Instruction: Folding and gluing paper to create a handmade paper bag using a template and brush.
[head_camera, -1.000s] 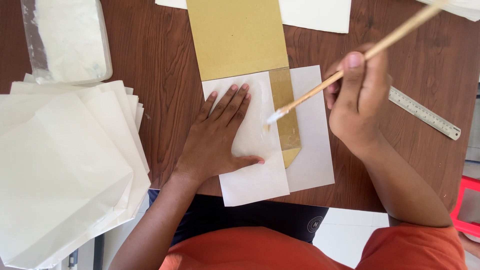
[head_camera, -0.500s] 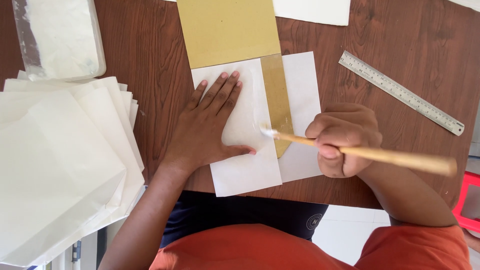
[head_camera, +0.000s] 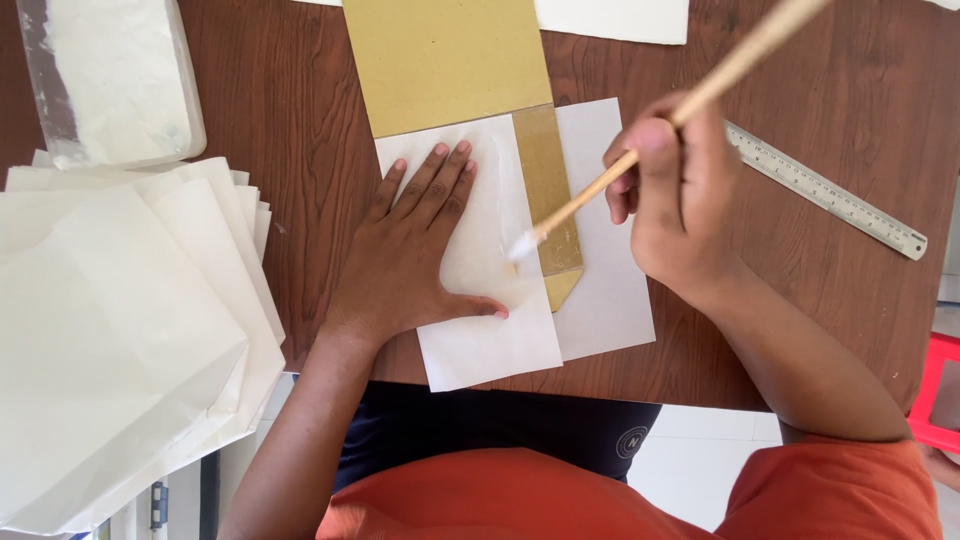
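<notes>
1. Head view: the left hand (head_camera: 415, 255) lies flat with its fingers spread, pressing a white sheet (head_camera: 480, 300) over a gold envelope (head_camera: 450, 65) on the wooden table (head_camera: 800, 290).
2. The right hand (head_camera: 675, 195) pinches a brush (head_camera: 640, 150); its white tip touches the exposed gold flap (head_camera: 550, 190) beside the sheet's edge.
3. The flap looks shiny in part, so the coating seems underway; the flap lies open, unfolded. A stack of pale envelopes (head_camera: 120, 340) sits at left, a ruler (head_camera: 830, 195) at right.

Even, bright daylight; soft shadows under both hands. Mild glare on white paper stack (head_camera: 110, 340). Focus sharp; brush handle (head_camera: 740, 60) slightly blurred.
</notes>
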